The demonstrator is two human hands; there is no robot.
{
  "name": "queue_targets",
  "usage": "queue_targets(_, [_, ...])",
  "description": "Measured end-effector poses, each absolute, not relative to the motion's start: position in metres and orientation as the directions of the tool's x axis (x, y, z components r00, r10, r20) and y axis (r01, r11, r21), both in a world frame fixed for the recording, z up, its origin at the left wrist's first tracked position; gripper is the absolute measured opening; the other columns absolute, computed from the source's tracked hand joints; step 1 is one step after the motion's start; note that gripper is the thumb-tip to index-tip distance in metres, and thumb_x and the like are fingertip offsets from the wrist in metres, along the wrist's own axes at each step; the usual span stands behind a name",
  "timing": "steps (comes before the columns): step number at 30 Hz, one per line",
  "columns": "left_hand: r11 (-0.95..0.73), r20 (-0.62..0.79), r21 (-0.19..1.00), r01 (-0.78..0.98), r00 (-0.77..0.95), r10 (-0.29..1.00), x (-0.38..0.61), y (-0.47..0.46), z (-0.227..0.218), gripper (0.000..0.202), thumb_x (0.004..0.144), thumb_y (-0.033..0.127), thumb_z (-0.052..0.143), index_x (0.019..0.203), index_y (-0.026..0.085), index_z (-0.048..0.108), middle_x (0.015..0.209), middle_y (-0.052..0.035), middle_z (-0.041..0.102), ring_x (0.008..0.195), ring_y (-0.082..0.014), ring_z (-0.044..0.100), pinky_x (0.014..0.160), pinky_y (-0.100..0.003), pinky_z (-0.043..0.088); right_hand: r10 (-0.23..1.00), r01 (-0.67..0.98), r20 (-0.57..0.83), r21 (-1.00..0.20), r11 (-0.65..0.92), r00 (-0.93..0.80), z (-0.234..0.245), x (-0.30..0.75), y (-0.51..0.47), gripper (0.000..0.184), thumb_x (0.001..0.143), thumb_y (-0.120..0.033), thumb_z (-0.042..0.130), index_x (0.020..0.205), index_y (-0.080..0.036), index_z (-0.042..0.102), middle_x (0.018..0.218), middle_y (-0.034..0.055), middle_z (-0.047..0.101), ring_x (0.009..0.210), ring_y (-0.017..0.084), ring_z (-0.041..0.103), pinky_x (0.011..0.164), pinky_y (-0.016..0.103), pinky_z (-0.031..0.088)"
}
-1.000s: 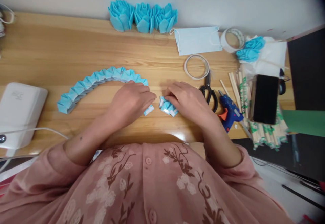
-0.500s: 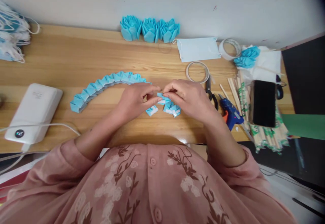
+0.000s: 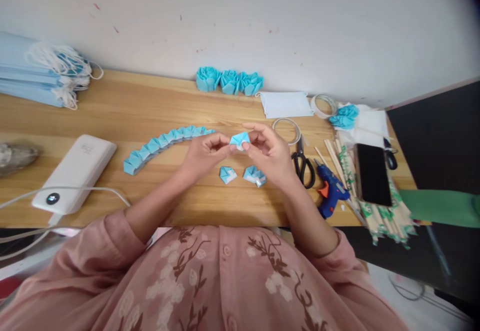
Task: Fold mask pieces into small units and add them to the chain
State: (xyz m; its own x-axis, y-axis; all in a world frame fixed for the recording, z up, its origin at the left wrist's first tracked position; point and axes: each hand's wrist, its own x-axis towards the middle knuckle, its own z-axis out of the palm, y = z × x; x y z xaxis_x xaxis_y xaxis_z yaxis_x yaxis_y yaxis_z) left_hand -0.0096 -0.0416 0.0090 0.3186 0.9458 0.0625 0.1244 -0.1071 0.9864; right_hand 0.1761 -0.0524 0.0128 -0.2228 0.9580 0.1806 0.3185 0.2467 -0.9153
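Note:
Between my two hands, just above the table, is a small folded blue paper piece point(image 3: 240, 140) with a white patch along its lower edge. My left hand point(image 3: 205, 153) pinches its left end between thumb and fingers. At the other end, my right hand point(image 3: 270, 153) has its thumb pressed on the front and fingers behind. Two similar folded blue pieces lie below on the table, a single one point(image 3: 227, 174) at the left and a piece or small stack point(image 3: 254, 175) at the right. A curved row of folded blue pieces point(image 3: 165, 142) stretches away to the left.
Blue paper flowers point(image 3: 230, 81) stand by the wall, beside a face mask point(image 3: 287, 104) and tape rolls point(image 3: 324, 106). Scissors point(image 3: 303, 166), a blue glue gun point(image 3: 330, 189), wrapped chopsticks point(image 3: 386, 221) and a phone point(image 3: 373, 173) lie right. A white power bank point(image 3: 75, 173) and stacked masks point(image 3: 41, 71) are left.
The folded piece has been lifted away from the others and turned, so its blue front shows between both hands. The hands have opened up around it. The camera view has tilted upward.

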Motion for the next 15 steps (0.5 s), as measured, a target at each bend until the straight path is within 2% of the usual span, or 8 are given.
queue_targets(4, [-0.169, 0.070, 0.943, 0.287, 0.324, 0.943, -0.009, -0.043, 0.012, 0.025, 0.082, 0.036, 0.061, 0.066, 0.018, 0.054, 0.059, 0.0039, 0.051, 0.056, -0.0098, 0.045, 0.054, -0.024, 0.036, 0.963, 0.349, 0.215, -0.900, 0.260, -0.165, 0.007, 0.176, -0.049, 0.040, 0.090, -0.039, 0.059, 0.126, -0.022, 0.056, 0.086, 0.0012, 0.068, 0.077, 0.014, 0.064, 0.074, 0.030, 0.053])
queue_targets(7, [-0.220, 0.100, 0.904, 0.367, 0.320, 0.942, -0.011, -0.041, 0.011, 0.023, 0.082, 0.034, 0.059, 0.066, 0.019, 0.055, 0.061, 0.0030, 0.054, 0.058, -0.0108, 0.045, 0.055, -0.024, 0.035, 0.967, 0.421, 0.217, -0.871, 0.253, -0.133, 0.009, 0.181, -0.051, 0.038, 0.094, -0.041, 0.051, 0.127, -0.023, 0.057, 0.087, 0.0022, 0.069, 0.079, 0.016, 0.065, 0.075, 0.032, 0.054])
queue_targets(11, [-0.296, 0.144, 0.847, 0.442, 0.345, 0.927, -0.018, -0.037, 0.013, 0.021, 0.085, 0.035, 0.057, 0.071, 0.019, 0.060, 0.064, 0.0024, 0.059, 0.059, -0.0120, 0.048, 0.056, -0.025, 0.034, 0.955, 0.539, 0.285, -0.794, 0.281, -0.078, 0.023, 0.199, -0.062, 0.037, 0.098, -0.040, 0.043, 0.130, -0.026, 0.056, 0.102, 0.0049, 0.071, 0.093, 0.019, 0.067, 0.084, 0.036, 0.054])
queue_targets(15, [-0.430, 0.175, 0.740, 0.518, 0.469, 0.866, -0.029, -0.043, 0.026, 0.025, 0.089, 0.036, 0.052, 0.075, 0.020, 0.065, 0.064, 0.0009, 0.062, 0.059, -0.0133, 0.051, 0.056, -0.026, 0.033, 0.956, 0.669, 0.266, -0.689, 0.280, -0.126, 0.029, 0.225, -0.087, 0.030, 0.097, -0.034, 0.047, 0.120, -0.025, 0.063, 0.102, 0.0047, 0.071, 0.092, 0.020, 0.067, 0.083, 0.038, 0.054])
